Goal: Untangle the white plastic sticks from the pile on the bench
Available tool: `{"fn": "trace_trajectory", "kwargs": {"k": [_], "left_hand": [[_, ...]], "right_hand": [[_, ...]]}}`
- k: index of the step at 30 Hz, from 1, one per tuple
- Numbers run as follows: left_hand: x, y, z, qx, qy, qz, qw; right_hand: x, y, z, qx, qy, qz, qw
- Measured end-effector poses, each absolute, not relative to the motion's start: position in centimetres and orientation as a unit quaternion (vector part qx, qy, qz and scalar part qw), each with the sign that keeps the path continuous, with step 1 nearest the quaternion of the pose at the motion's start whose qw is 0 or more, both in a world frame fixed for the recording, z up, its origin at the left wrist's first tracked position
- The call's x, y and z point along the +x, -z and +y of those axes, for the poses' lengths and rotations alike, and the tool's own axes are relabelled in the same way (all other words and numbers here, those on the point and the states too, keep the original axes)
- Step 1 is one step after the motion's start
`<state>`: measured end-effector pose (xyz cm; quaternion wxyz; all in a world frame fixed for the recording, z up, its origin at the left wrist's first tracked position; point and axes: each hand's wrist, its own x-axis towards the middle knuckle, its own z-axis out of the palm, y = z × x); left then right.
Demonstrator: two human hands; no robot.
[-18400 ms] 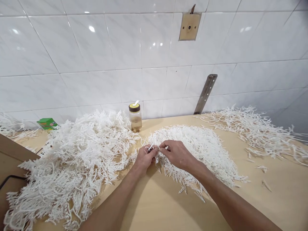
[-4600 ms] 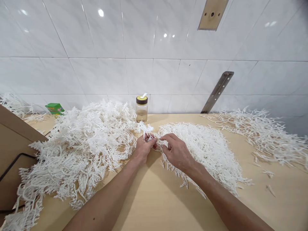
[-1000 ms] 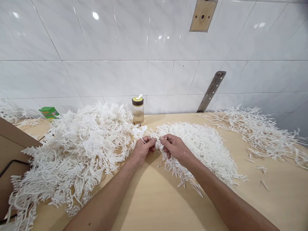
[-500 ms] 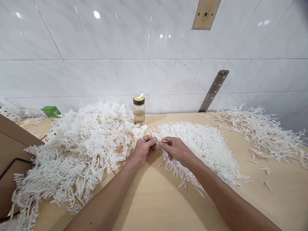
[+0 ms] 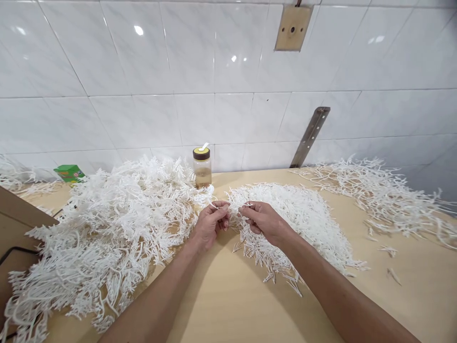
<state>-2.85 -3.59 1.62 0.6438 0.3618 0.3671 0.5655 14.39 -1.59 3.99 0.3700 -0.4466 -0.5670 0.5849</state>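
Observation:
My left hand (image 5: 213,221) pinches a thin white branched strand (image 5: 210,195) near the middle of the table, its feathery end showing above the fingers. Just right of it, my right hand (image 5: 260,216) is closed, thumb against forefinger, on a small white piece (image 5: 246,205). A narrow gap lies between the two hands. On the left spreads a large heap of white branched strands (image 5: 135,200). Behind and to the right of my right hand lies a flatter pile of short white pieces (image 5: 303,209).
A bottle (image 5: 202,167) with a yellow and dark lid stands by the tiled wall. Behind the left heap is a green box (image 5: 69,173). Long white strands (image 5: 385,195) lie at the right. A cardboard box (image 5: 21,214) and a metal bracket (image 5: 310,138) are also in view.
My hands have moved slightly apart, the right one to the right. The camera view has shifted a little, so the wall and table appear displaced.

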Motion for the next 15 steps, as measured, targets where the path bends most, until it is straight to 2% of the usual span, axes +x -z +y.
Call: {"fn": "trace_trajectory", "kwargs": {"k": [9, 12, 15], "left_hand": [[-2.7, -1.5, -3.8, 0.383, -0.505, 0.354, 0.688], [-2.9, -1.2, -3.6, 0.379, -0.516, 0.374, 0.671], [-2.9, -1.1, -3.4, 0.396, -0.525, 0.399, 0.639]], "right_hand": [[14.3, -6.0, -2.6, -0.426, -0.62, -0.6, 0.274], [14.4, -5.6, -2.4, -0.436, -0.618, -0.589, 0.285], [14.4, -5.0, -2.1, -0.441, -0.614, -0.563, 0.333]]}}
